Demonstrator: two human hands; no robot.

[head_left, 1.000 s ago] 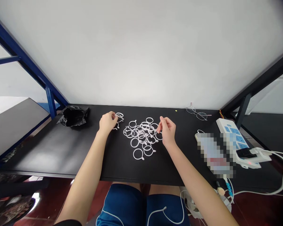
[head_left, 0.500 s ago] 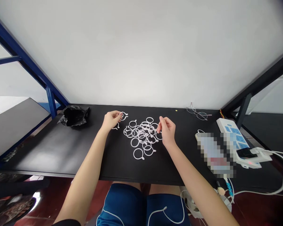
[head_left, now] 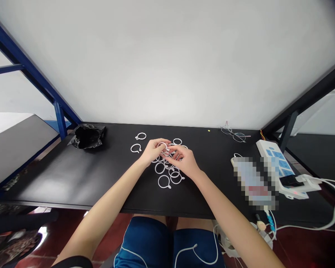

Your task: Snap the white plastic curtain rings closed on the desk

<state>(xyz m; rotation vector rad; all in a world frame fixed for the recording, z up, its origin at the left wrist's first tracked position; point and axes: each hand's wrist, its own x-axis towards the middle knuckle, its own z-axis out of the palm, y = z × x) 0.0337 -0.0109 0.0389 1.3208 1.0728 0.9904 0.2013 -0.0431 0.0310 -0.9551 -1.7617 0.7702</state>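
Above a loose pile of white plastic rings (head_left: 170,163), each with a small tab like a curtain ring, my two hands meet. My left hand (head_left: 153,150) pinches one white ring (head_left: 163,143) between thumb and fingers. From the other side, my right hand (head_left: 184,160) has its thumb and fingertips at the tab of that same ring. Fingers partly cover the tab and the pile beneath. Left of my hands, two separate rings lie on the table, an upper ring (head_left: 141,136) and a lower ring (head_left: 136,148).
The black table (head_left: 72,178) backs onto a pale wall. A crumpled black plastic bag (head_left: 89,137) stands open at the left. Towards the right are eyeglasses (head_left: 233,134), a blurred phone (head_left: 254,182) on a cable, and a power strip (head_left: 279,160) with white cords.
My left hand has let go of a ring at the upper left and moved right, where it now holds a ring. My right hand has come left to meet it.
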